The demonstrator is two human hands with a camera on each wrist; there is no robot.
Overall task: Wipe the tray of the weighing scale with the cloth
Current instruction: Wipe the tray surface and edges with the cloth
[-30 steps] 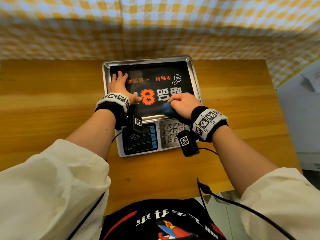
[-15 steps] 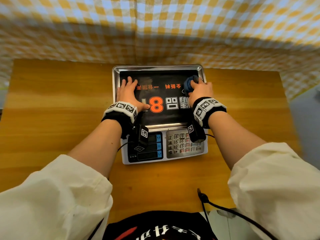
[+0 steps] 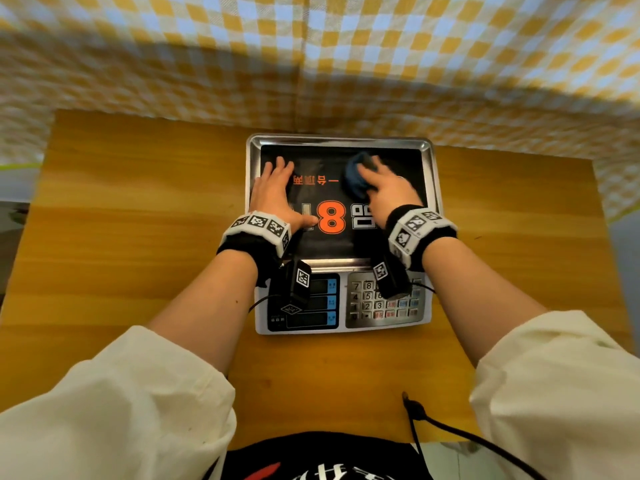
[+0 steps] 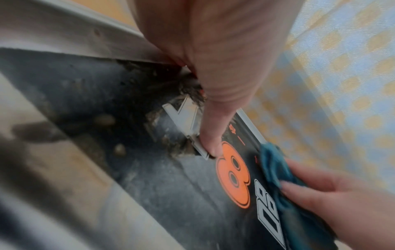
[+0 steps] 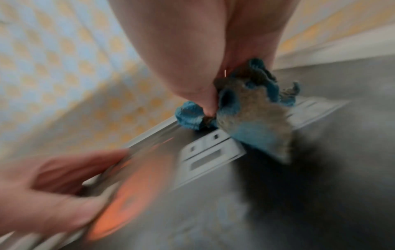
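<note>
The weighing scale's steel tray holds a black sheet printed with an orange 8. My left hand lies flat on the sheet's left part, fingers straight, thumb pressing beside the 8. My right hand grips a bunched blue cloth and presses it on the sheet's far middle. In the right wrist view the cloth is crumpled under my fingers, its underside greyish. The left wrist view shows the cloth and right hand's fingers past the 8.
The scale's display panel and keypad face me at the near side. The scale stands on a wooden table backed by a yellow checked curtain. A black cable hangs over the table's near edge at the right.
My right hand carried the cloth from the tray's near middle to the far right corner, then leftward to the far middle. The left hand stayed flat on the left part.
</note>
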